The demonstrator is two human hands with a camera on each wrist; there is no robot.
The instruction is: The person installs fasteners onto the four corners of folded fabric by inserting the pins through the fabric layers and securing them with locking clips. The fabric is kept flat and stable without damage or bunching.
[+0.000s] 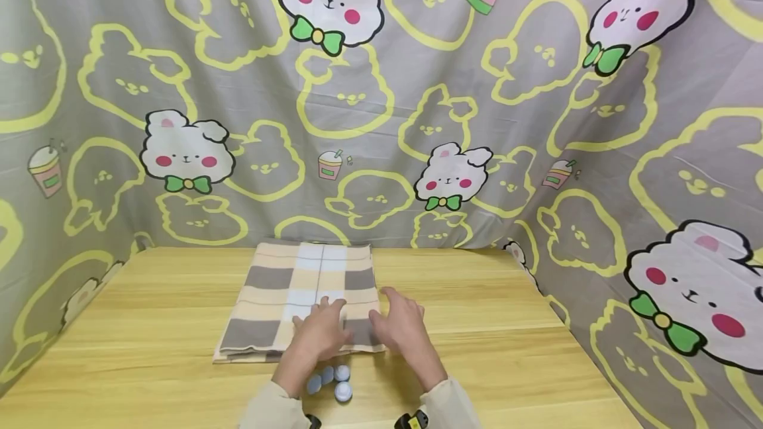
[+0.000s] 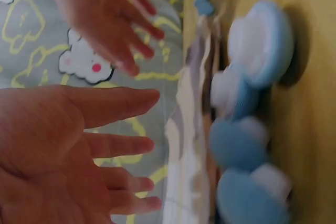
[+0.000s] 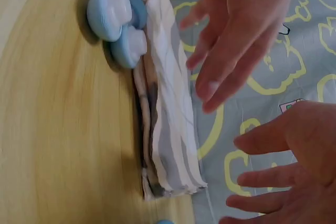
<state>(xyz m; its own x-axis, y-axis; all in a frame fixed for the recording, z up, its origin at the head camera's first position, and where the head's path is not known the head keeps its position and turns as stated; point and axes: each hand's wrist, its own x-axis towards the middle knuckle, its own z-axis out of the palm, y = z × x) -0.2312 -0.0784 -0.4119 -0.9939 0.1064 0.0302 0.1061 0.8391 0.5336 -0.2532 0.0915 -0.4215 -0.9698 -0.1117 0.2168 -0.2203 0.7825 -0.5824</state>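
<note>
1. On the bench (image 1: 495,349), a grey, cream and white plaid cloth (image 1: 305,286) lies folded flat in layers, its near edge just beyond 4 blue-and-white mushroom-shaped pieces (image 1: 327,375)
2. I judge the cloth light, soft and limp, nothing to break, though its stacked layers could slide over each other if I pinched only the top fold
3. Best hold, by my reckoning: the 2 near corners, thumb beneath the full stack and fingers above, clear of the rounded pieces, which would probably roll if nudged
4. My left hand (image 1: 320,331) hangs over the cloth's near part, fingers straight and apart, holding nothing; its wrist view shows daylight between fingertips and fabric
5. My right hand (image 1: 404,324), by the cloth's right edge, is likewise spread wide, thumb well off the fingers, with no contact visible
</note>
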